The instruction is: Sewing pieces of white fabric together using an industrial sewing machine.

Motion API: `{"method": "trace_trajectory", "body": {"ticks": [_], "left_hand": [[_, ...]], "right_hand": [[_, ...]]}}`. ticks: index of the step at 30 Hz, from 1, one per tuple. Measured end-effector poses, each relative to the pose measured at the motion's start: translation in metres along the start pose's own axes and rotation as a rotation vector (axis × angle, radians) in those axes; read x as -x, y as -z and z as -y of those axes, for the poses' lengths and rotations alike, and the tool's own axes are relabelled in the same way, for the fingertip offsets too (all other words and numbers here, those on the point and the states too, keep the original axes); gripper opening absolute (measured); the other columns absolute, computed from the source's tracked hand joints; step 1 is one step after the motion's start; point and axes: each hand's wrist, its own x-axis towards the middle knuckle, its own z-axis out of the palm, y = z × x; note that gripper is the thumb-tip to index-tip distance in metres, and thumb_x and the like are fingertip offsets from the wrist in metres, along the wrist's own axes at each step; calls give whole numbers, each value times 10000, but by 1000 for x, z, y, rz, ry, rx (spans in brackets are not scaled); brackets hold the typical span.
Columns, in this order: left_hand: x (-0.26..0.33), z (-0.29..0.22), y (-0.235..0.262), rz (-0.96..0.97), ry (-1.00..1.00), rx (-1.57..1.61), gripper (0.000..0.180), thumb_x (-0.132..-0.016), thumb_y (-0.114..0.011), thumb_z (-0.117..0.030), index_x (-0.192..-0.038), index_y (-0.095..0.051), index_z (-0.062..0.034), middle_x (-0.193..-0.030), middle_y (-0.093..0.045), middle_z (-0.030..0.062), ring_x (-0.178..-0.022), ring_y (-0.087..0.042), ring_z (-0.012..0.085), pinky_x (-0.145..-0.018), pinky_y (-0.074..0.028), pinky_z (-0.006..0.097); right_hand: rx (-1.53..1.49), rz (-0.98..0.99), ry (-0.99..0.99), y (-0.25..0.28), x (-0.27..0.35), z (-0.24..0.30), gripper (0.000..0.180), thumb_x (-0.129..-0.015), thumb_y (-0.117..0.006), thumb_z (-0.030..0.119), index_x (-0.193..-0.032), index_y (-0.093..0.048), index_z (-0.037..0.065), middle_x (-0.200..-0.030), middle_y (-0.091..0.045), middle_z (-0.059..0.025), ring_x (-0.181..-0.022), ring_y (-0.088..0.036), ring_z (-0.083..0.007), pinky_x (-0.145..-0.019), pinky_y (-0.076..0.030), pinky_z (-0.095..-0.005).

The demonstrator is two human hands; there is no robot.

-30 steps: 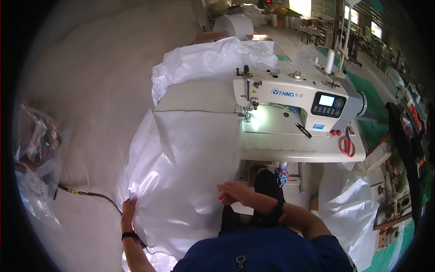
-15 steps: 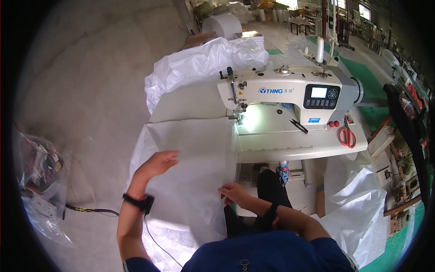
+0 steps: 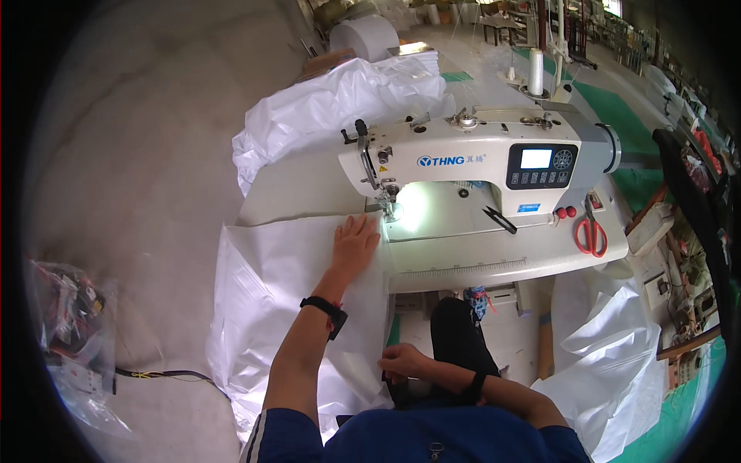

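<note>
Sheeting of glossy white material is lying left of the white sewing machine; my left hand is resting flat on it, fingers slightly parted; my right hand is curling, hold unclear from here.

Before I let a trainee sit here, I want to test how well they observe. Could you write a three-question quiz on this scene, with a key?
1. Which hand lies palm-down on the glossy white sheet, close to the lit end of the sewing machine? a) left; b) right; c) neither.
2. True or false: the red-handled scissors lie to the right of the black thread snips.
3. Fill in: the tall thread cone standing behind the sewing machine is coloured ____.

Key: 1: a, the left hand; 2: true; 3: white.
</note>
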Motion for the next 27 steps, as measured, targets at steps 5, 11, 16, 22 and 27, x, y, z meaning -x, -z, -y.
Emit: {"method": "trace_trajectory", "body": {"ticks": [5,11,16,22,27], "left_hand": [[5,0,10,-76,-33,-61,365,-895,-472,-360,-1215,-528,-194,-1332,-446,91,-1229,-393,341,-1013,-243,540],[-44,4,32,183,69,8,342,-821,-589,-347,-1121,-568,-184,-1113,-561,42,-1060,-485,275,-943,-292,533],[-66,18,23,252,268,46,513,-696,-680,-451,-1109,-568,-169,-1077,-558,67,-1131,-449,257,-931,-303,544],[-91,14,41,559,284,95,542,-630,-724,-445,-1043,-597,-118,-1055,-591,102,-1087,-506,296,-869,-347,573],[-88,31,33,538,146,154,451,-630,-720,-427,-896,-616,-79,-884,-602,84,-842,-574,264,-721,-457,390]], "right_hand": [[100,90,-29,5,-2,10,231,-839,-545,209,-892,-591,-12,-701,-604,-91,-567,-604,-159,-521,-506,-279],[291,120,-92,33,0,23,235,-824,-555,200,-882,-613,-21,-692,-614,-103,-564,-622,-182,-496,-511,-286],[563,142,-141,64,7,30,260,-852,-504,229,-816,-607,-7,-667,-629,-100,-573,-638,-183,-515,-524,-299],[649,-253,277,75,13,116,258,-854,-494,250,-792,-607,26,-642,-623,-95,-546,-621,-170,-557,-503,-326],[809,-833,579,110,-69,170,207,-826,-557,208,-890,-606,17,-658,-622,-109,-597,-620,-181,-550,-503,-324]]}}
